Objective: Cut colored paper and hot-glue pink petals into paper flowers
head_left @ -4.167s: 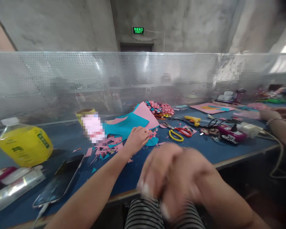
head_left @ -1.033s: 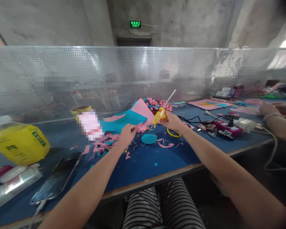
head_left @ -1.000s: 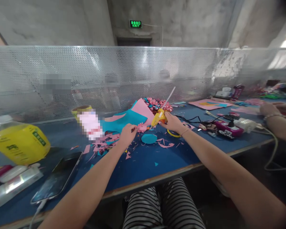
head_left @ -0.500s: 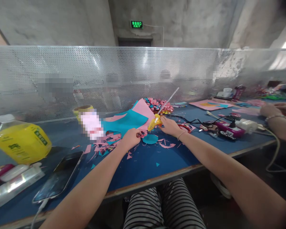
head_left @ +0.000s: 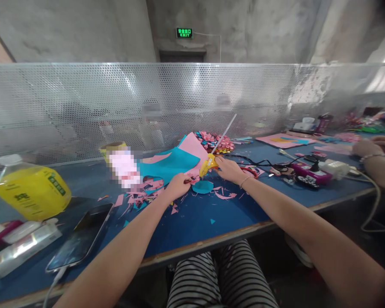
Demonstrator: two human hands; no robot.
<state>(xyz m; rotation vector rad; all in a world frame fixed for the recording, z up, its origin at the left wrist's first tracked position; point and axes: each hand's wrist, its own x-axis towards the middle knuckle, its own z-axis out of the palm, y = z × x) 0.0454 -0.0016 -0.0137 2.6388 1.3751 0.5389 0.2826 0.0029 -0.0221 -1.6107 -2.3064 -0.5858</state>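
Observation:
My right hand [head_left: 228, 168] grips a yellow glue gun [head_left: 208, 163] with a clear glue stick jutting up from its back. The nozzle points down-left at a small pink paper piece [head_left: 190, 180] that my left hand [head_left: 177, 186] pinches on the blue table [head_left: 192, 222]. A round teal paper disc [head_left: 202, 187] lies just right of my left hand. Pink and teal scraps [head_left: 141, 197] are strewn to the left.
Teal and pink paper sheets [head_left: 170, 164] and a pile of paper flowers [head_left: 214, 142] lie behind. A phone [head_left: 80, 241] and yellow bottle [head_left: 32, 192] sit left. Scissors [head_left: 250, 171], cables and a power strip [head_left: 335, 167] lie right, near another person's hands [head_left: 372, 147].
My right hand has brought the glue gun down and left, its nozzle close to the pink piece. My left hand has lowered the piece toward the table beside the teal disc.

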